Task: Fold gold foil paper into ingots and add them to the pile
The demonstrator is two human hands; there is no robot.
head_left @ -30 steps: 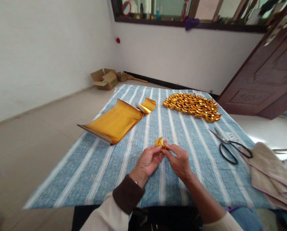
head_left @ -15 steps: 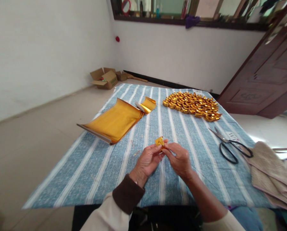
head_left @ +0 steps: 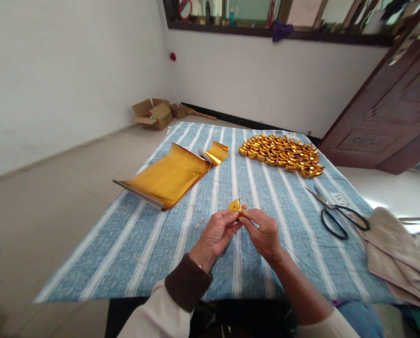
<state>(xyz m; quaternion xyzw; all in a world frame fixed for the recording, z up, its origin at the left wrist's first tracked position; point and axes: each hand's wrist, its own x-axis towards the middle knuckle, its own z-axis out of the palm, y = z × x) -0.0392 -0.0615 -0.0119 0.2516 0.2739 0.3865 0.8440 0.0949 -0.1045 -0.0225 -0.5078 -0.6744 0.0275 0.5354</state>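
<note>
Both hands meet over the near middle of a blue-and-white striped cloth. My left hand and my right hand pinch a small folded piece of gold foil paper between their fingertips, held just above the cloth. A stack of flat gold foil sheets lies to the far left, with a curled gold sheet at its far end. Several folded gold paper ingots are laid in a dense patch at the far side.
Black-handled scissors lie on the cloth to the right, beside a folded beige cloth. Open cardboard boxes sit on the floor by the far wall. A dark wooden door stands at the right.
My hands and the small gold piece stay in nearly the same place; the fingers shift slightly on the foil. Nothing else on the cloth has moved.
</note>
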